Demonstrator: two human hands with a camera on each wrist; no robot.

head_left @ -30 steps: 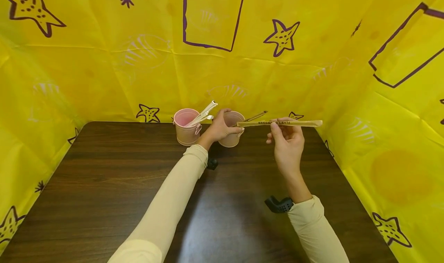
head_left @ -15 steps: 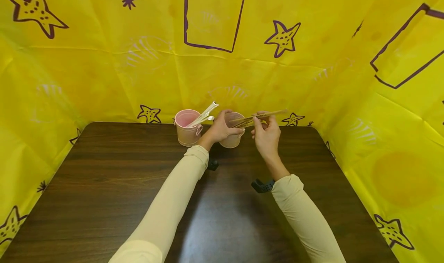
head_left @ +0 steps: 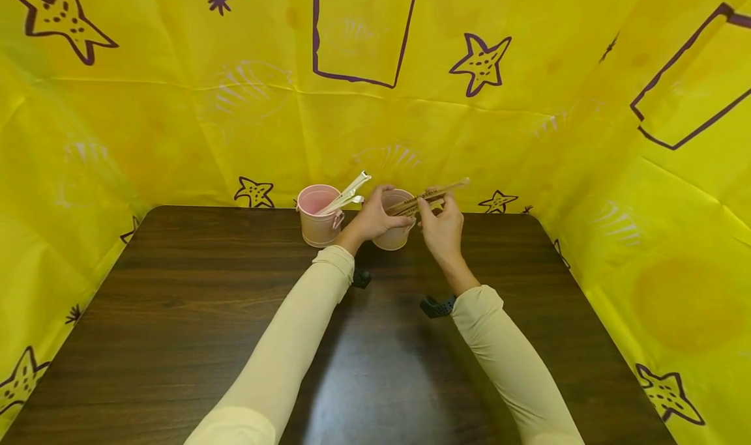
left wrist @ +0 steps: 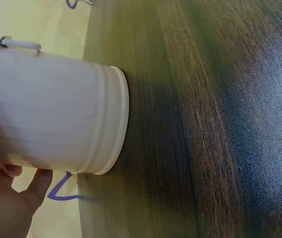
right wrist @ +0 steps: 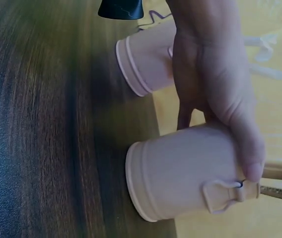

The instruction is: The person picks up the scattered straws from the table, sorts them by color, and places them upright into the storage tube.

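My left hand point(head_left: 375, 219) grips the rim of the right-hand small pink bucket point(head_left: 390, 240), which stands upright on the table. The left thumb lies over the near rim; in the right wrist view, the bucket's wire handle point(right wrist: 214, 199) hangs beside that thumb. My right hand point(head_left: 442, 229) pinches a long straw in a brown printed paper wrapper point(head_left: 450, 187). This straw is tilted, its lower left end in the bucket's mouth and its other end sticking out up to the right. Another brown wrapped straw lies alongside it, leaning out of the bucket, partly hidden by the right fingers.
Another pink bucket point(head_left: 319, 233) stands just left of the left hand, with several white wrapped straws point(head_left: 347, 194) leaning out to the right. The dark wooden table point(head_left: 205, 315) ends close behind both buckets at a yellow cloth point(head_left: 252, 139) printed with starfish.
My right hand has moved left from beyond the bucket, carrying the brown wrapped straw until its end went into the bucket's mouth. The left hand has kept its hold on the rim.
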